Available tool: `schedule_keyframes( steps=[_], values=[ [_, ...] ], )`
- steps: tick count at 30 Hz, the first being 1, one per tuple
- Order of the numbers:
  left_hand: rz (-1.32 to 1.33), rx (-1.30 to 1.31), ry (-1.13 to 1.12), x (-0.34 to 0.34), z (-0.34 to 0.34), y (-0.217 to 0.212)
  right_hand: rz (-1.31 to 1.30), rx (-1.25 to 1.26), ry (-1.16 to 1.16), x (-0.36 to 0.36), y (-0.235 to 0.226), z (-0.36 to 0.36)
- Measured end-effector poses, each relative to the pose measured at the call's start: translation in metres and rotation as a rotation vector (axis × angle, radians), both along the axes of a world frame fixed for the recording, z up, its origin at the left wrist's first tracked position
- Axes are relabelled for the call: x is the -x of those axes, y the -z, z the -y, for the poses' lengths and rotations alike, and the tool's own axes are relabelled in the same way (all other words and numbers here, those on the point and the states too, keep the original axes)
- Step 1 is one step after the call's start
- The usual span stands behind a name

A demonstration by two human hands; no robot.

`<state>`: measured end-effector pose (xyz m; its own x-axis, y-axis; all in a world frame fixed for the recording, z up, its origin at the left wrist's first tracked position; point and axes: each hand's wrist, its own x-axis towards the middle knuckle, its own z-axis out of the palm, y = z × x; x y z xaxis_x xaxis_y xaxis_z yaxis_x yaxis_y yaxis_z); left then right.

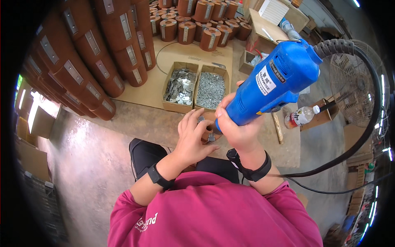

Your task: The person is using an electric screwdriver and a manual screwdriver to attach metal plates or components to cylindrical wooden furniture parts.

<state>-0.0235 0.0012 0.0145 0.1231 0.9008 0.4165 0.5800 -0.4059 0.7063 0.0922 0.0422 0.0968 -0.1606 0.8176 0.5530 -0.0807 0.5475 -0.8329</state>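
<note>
My right hand (240,128) is wrapped round the lower body of a blue power screwdriver (269,84), which is tilted with its nose down and to the left. Its nose points at a reddish-brown cylinder (215,140) at the table's near edge. My left hand (191,133) curves over that cylinder, fingers on the far side and thumb on the near side. Small metal plates (211,137) show on the cylinder beside my fingers. The screwdriver's tip, and any screw under it, is hidden.
Just beyond my hands stand a box of flat metal plates (180,87) and a box of screws (210,89). Tall stacks of brown cylinders (92,57) rise at the left, with more cylinders (186,32) behind. A bottle (302,116), wooden stick (278,127) and black cable (370,119) lie right.
</note>
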Motion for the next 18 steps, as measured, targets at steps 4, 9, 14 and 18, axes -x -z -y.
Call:
schedule_keyframes(
  steps=[4, 9, 14, 18],
  values=[
    [0.046, -0.069, 0.019, 0.0, -0.005, 0.014, -0.047, 0.023, -0.026, 0.003, 0.003, -0.001],
    [0.223, 0.036, 0.064, -0.003, -0.006, 0.02, 0.021, 0.016, -0.021, 0.006, 0.002, 0.001],
    [0.276, 0.069, 0.064, -0.004, -0.006, 0.021, 0.02, 0.039, -0.028, 0.008, 0.006, 0.0],
    [0.296, 0.042, 0.061, -0.003, -0.006, 0.023, 0.064, -0.028, -0.003, 0.01, 0.007, 0.001]
  ],
)
